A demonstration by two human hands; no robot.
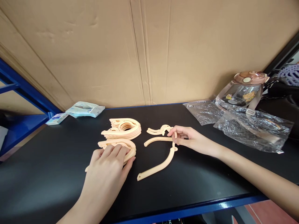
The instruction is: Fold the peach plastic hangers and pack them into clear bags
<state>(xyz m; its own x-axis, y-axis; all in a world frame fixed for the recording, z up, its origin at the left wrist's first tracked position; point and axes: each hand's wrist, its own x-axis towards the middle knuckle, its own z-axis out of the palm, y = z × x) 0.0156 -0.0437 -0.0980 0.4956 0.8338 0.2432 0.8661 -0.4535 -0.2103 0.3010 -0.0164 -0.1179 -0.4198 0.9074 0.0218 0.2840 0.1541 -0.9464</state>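
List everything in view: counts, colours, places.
Part stacks: two, peach, centre-left
Loose parts: several, peach, centre
Soft packs: two, pale, back left
Plastic bags: two, clear, right
Bottle: one, clear, brown lid, right
Lattice item: one, purple, right
Dark items: uncounted, black, right
Cardboard: uncounted, tan, behind
Table: one, black, blue-rimmed, underneath
Frame: one, blue, left
Floor: one, reddish, lower right
Left hand: one, on nearer stack
Right hand: one, on loose parts

Smooth plastic hangers (121, 134), glossy crinkled bag (249, 134)
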